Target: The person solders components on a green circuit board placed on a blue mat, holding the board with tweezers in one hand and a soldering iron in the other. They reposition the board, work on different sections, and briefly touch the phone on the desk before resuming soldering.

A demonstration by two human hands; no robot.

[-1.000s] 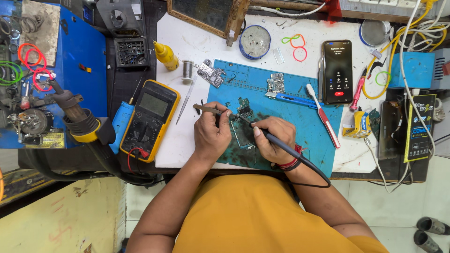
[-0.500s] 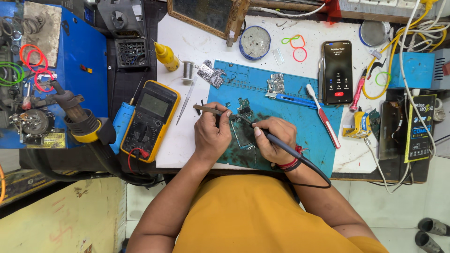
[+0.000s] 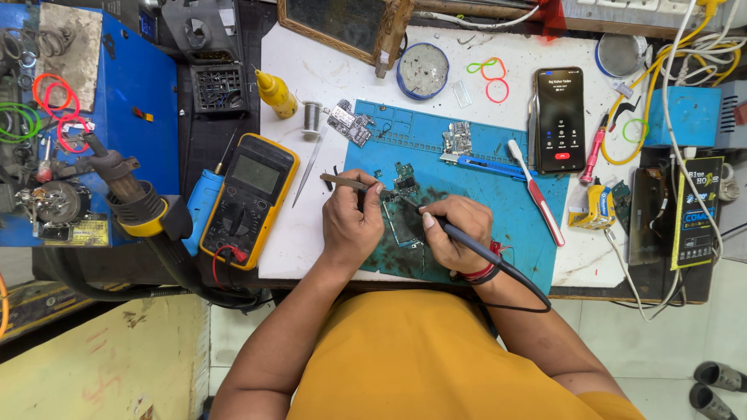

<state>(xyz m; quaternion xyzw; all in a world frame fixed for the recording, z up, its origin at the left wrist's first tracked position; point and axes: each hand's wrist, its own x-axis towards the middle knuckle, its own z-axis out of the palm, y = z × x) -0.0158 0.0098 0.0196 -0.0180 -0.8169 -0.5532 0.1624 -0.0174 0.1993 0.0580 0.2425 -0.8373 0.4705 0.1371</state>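
My left hand (image 3: 352,225) grips metal tweezers (image 3: 339,180) whose handle end sticks out to the left. My right hand (image 3: 455,232) holds a black soldering iron (image 3: 475,245) like a pen, its tip pointing left toward a green circuit board (image 3: 403,222) lying between both hands on the blue work mat (image 3: 467,194). A black cable (image 3: 525,292) runs from the iron past my wrist. My yellow shirt fills the bottom of the view.
A yellow multimeter (image 3: 249,198) lies left of the mat. A phone (image 3: 559,118) with a lit screen, a toothbrush (image 3: 535,190), a blue knife (image 3: 486,165), loose boards (image 3: 457,138), a solder spool (image 3: 312,117), a yellow bottle (image 3: 274,92) and a hot-air handle (image 3: 132,198) surround the mat.
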